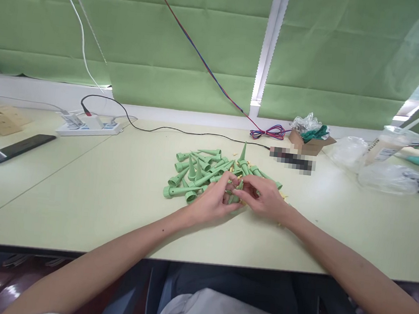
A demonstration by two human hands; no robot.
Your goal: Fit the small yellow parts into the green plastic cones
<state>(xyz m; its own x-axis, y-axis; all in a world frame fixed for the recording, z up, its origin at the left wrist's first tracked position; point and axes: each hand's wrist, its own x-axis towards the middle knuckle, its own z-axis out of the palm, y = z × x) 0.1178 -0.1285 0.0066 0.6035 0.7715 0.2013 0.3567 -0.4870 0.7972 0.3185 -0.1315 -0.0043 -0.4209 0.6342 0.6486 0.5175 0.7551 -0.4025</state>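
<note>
A heap of green plastic cone spikes (180, 191) with ribbed round collars lies on the pale table (120, 217). At the near right of this heap, my left hand (212, 197) curls its thumb and fingers around one green cone spike (234, 198). My right hand (267, 198) pinches at the same spike's upper end from the right. The spike is mostly covered by my fingers, with its narrow tip pointing up. Small yellow pieces (283, 197) show beside my right hand and among the spikes.
At the back left a white power strip (89, 127) feeds a black cable toward a blurred dark object (290, 159). A small cardboard box (310, 146), a drink cup (385, 145) and plastic bags (394, 179) stand at the right. A black flat object (15, 148) lies far left.
</note>
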